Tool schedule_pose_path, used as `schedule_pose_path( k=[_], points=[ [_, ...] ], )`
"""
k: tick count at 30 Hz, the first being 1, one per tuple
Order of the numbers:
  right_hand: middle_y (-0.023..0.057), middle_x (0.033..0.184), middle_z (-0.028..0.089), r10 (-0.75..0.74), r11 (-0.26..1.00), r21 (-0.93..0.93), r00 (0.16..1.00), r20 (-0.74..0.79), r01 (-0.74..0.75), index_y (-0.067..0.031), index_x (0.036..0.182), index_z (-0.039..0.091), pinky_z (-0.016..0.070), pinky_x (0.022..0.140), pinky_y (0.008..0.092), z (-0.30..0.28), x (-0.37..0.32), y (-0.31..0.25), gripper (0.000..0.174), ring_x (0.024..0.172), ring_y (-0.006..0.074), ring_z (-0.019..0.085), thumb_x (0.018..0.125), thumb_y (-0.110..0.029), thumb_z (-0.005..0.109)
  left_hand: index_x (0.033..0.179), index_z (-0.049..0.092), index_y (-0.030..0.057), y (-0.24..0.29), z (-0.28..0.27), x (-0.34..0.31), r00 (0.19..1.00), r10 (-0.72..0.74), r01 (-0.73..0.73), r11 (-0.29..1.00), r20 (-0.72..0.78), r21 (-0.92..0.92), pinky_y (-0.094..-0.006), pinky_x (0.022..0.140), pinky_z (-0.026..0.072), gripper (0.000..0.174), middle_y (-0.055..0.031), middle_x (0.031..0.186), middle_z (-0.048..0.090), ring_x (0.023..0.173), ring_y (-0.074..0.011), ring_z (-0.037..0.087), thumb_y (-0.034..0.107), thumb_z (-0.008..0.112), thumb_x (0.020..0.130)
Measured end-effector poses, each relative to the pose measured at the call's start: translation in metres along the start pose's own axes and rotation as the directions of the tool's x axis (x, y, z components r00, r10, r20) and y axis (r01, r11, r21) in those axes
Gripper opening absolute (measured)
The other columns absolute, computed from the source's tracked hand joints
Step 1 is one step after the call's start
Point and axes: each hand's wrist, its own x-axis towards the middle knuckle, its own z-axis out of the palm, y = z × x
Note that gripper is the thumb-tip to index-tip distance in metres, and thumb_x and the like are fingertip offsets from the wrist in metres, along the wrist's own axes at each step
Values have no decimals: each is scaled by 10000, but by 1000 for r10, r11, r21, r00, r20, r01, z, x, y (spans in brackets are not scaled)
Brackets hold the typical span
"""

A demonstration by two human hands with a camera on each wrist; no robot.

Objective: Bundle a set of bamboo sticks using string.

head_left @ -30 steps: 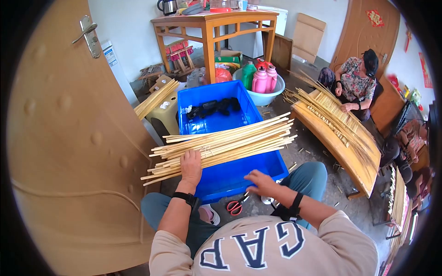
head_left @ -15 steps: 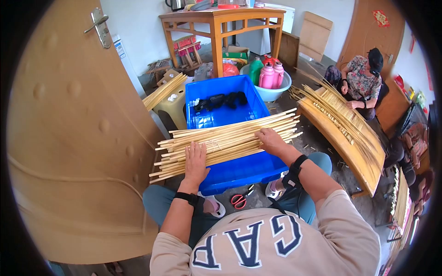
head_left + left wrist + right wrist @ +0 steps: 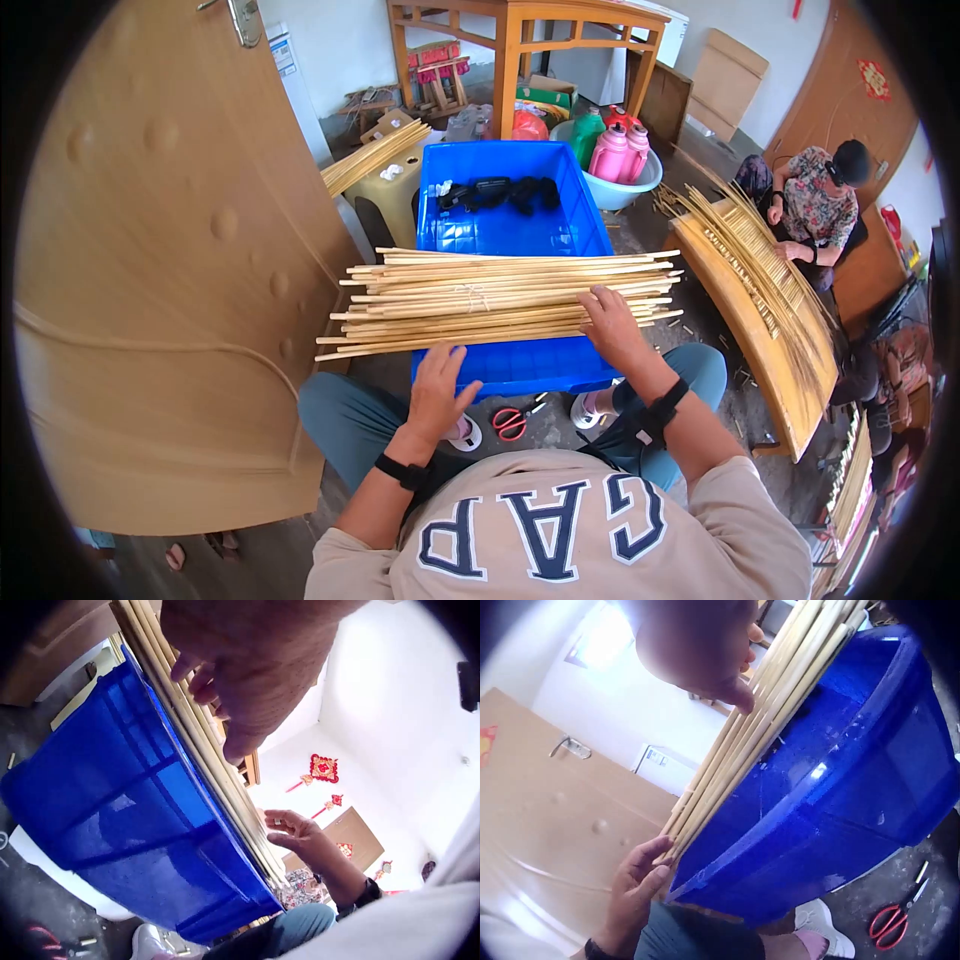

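A loose layer of pale wooden sticks (image 3: 540, 270) lies across the blue plastic tub (image 3: 515, 368), with a thin string (image 3: 470, 297) around the middle of them. My left hand (image 3: 436, 392) is at the near edge of the sticks, fingers extended and thumb apart, fingertips close to the front sticks. Toward the right end, my right hand (image 3: 618, 335) has its fingertips over the near sticks, fingers loosely bent and gripping nothing. In the right wrist view, its thumb overlaps the sticks (image 3: 780, 697).
Inside the tub's far end lies a black item (image 3: 500, 193). Red-handled scissors (image 3: 512, 422) are on the floor between my feet. A wooden door (image 3: 170, 290) stands at left. At right, a person (image 3: 815, 200) works over sticks on a curved wooden board (image 3: 760, 340).
My right hand came up from below the sticks, touched them, and stays near their right part. My left hand drew back from on top to the near edge. The sticks now lie more level.
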Motion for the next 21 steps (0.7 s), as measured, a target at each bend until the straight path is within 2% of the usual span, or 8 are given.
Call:
schedule_pose_path(
  k=[3,6,7,11,14,18,19,21],
  points=[
    [195,1076,513,-89,991,108,995,36,84,-45,1100,520,386,902,436,-12,-19,-29,518,1016,363,489,638,-148,731,1135,544,14,8,-7,-11,963,121,-118,993,242,-26,-444,915,389,568,-190,1134,519,1190,-376,408,174,758,634],
    [180,1075,519,-194,954,279,939,285,112,-47,1114,520,392,890,418,1,-52,-42,568,1019,341,497,618,-185,760,1070,597,49,8,1,-14,977,94,-103,994,189,37,-429,864,412,487,-167,1083,539,1178,-360,426,149,754,620],
    [170,1029,536,-237,952,262,923,302,159,-58,1129,521,403,853,404,9,-62,-41,500,995,326,513,672,-157,698,1070,597,49,8,2,-13,976,99,-108,993,193,37,-429,864,412,487,-167,1083,539,1178,-360,426,149,754,620],
    [164,990,565,-169,976,187,938,302,115,-86,1100,554,407,882,388,16,-69,-36,353,973,317,543,749,-67,522,935,649,87,1,5,-8,977,118,-133,988,177,74,-427,850,419,346,-140,1058,550,1166,-346,436,123,743,604],
    [160,991,569,-174,981,106,975,139,160,-86,1027,582,432,839,403,32,-70,-23,293,940,312,550,741,-79,519,891,649,88,-2,7,3,981,129,-139,988,141,63,-433,851,423,312,-139,1026,553,1147,-346,450,112,738,593],
    [141,981,570,-100,993,79,989,113,92,-79,988,594,453,786,385,17,-62,-32,277,904,307,552,718,-102,537,882,658,61,5,4,-4,988,112,-113,994,110,6,-433,887,430,328,-158,986,575,1092,-369,484,113,748,572],
    [120,996,592,-72,997,41,989,129,68,-92,1025,609,474,773,350,19,-65,-31,333,913,287,566,693,-92,635,894,655,59,6,5,-4,988,109,-112,993,105,22,-420,876,439,321,-156,973,581,1102,-363,482,136,746,596],
    [128,971,582,-78,996,56,992,103,73,-86,1008,602,468,764,363,23,-67,-29,304,897,298,559,704,-87,598,906,656,61,6,11,-8,989,88,-92,995,115,33,-414,878,441,314,-156,978,585,1099,-359,488,133,742,612]
  ],
)
